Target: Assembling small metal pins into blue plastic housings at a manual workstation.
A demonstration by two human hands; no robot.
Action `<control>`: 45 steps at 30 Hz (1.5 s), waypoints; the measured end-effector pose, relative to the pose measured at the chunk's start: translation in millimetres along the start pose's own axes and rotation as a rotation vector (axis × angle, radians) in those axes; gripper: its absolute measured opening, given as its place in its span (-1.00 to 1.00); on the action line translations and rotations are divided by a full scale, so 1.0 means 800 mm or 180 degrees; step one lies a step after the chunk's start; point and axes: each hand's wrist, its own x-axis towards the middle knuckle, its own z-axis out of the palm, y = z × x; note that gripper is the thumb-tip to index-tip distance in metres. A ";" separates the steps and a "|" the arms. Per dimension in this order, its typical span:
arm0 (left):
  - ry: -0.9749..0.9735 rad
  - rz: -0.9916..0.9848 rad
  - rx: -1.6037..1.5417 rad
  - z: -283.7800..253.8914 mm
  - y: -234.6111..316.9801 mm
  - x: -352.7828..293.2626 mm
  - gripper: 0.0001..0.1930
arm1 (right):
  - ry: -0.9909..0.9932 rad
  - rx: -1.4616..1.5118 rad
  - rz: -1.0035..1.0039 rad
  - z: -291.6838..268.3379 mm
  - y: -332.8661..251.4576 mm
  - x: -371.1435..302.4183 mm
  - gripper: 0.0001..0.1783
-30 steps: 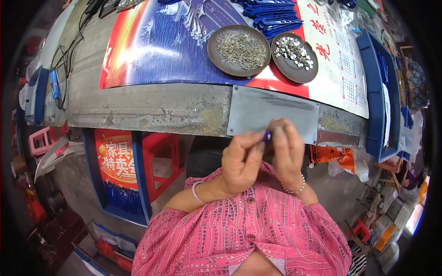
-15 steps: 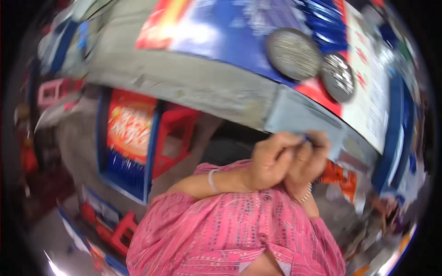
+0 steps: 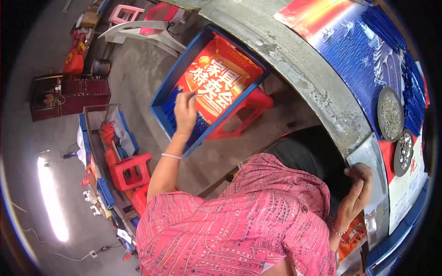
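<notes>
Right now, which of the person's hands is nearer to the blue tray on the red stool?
The left. The left hand reaches into the blue tray on the red stool, over the blue pieces inside. The right hand is far off to the right, resting at the edge of the grey table.

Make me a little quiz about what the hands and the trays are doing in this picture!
1. True or false: the left hand reaches into the blue tray that sits on a red stool.
2. What does the right hand rest on? A) the grey metal plate at the table edge B) a pink chair C) a round dish
3. How many round dishes sit on the table?

Key: 1 true; 2 A; 3 two, a larger dish and a smaller dish.
</notes>
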 end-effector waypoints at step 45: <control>-0.0585 0.3281 -0.0570 0.330 0.542 0.315 -0.79 | 0.1696 -0.1169 -0.0405 -0.125 0.073 -0.036 -0.90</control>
